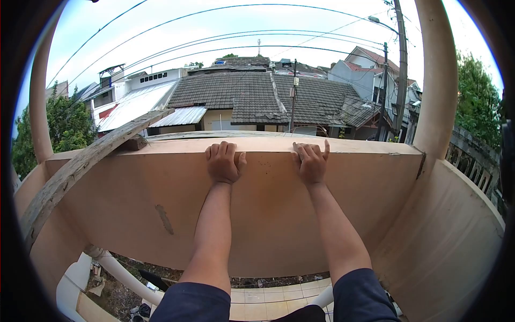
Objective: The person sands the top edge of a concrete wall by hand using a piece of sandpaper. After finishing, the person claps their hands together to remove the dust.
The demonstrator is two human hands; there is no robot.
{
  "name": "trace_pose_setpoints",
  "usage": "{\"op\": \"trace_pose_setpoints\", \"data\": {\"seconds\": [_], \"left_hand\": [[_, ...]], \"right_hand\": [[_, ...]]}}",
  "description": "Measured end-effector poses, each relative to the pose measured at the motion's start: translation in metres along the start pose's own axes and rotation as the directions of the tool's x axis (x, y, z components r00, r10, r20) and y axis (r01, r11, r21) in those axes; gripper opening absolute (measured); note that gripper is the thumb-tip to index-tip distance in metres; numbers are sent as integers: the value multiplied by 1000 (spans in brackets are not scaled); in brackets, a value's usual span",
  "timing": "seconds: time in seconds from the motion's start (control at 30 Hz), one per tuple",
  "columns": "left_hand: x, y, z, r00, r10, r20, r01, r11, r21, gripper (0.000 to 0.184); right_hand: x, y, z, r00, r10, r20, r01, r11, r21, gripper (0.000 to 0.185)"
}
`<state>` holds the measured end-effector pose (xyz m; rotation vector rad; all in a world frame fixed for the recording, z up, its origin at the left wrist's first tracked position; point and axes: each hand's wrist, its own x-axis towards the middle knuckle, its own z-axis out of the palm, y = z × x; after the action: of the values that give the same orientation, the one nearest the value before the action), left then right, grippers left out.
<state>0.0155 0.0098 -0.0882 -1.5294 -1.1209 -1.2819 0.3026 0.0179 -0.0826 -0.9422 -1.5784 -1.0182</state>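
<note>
Peach-coloured wall (271,198) spans the middle of the frame. Left hand (222,163) and right hand (311,163) both on its top edge, fingers half bent, right little finger raised; cannot tell how firmly they grip. Weathered plank (86,163) slants at left; tiled roofs (222,89) upper centre.
</note>
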Motion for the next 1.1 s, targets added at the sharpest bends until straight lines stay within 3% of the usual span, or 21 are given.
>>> {"op": "trace_pose_setpoints", "data": {"seconds": [0.2,0.4,0.5,0.6,0.73,0.9,0.97,1.1], "left_hand": [[0,-1,2,1000,-3,3,3,1000,-1,37],[1,1,0,1000,6,-26,-6,1000,4,34],[-1,0,-1,995,-49,89,50,999,-8,38],[-1,-4,6,999,20,-39,-20,1000,2,52],[0,-3,3,1000,14,3,-14,997,82,65],[1,-1,0,1000,12,3,-12,997,70,72],[1,-1,1,1000,5,3,-5,998,59,72],[1,-3,2,1000,10,9,-11,998,66,72]], "right_hand": [[-16,69,-12,999,33,2,-33,999,-18,28],[-17,52,-3,982,178,-70,-184,978,-102,24],[-8,15,3,988,139,-73,-138,990,9,25],[4,-38,10,993,110,-47,-103,987,121,25],[11,-73,18,994,94,-54,-85,986,142,26],[12,-61,17,998,26,-55,-17,988,154,28],[13,-49,13,998,-60,14,53,961,272,28],[9,-17,0,993,-102,61,87,973,213,28]]}}
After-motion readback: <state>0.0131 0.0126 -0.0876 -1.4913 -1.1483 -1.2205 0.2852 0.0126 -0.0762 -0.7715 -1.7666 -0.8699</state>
